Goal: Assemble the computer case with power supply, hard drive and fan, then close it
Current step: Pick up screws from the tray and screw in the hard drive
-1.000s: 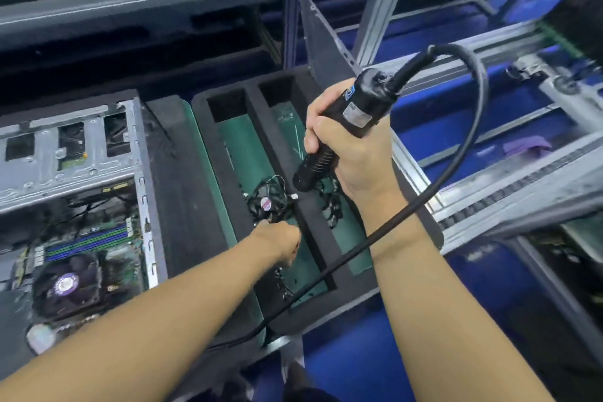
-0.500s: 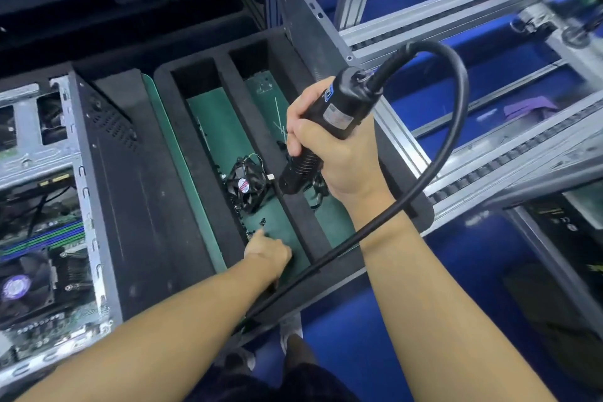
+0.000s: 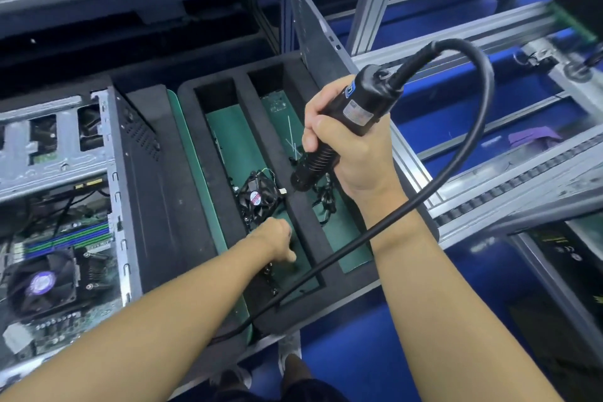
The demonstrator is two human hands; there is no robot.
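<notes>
Fan [image 3: 257, 197] sits in the foam tray [image 3: 257, 121], beside the open computer case [image 3: 65, 206]. My left hand [image 3: 277, 238] is down near it, fingers curled, perhaps pinching a screw; I can't tell. Right hand [image 3: 346, 153] grips the electric screwdriver [image 3: 355, 108]. Next: carry the fan into the case.

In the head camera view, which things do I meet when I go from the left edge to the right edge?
grey metal computer case → small black fan with red label → black corded electric screwdriver, gripped by the right hand → purple cloth
</notes>
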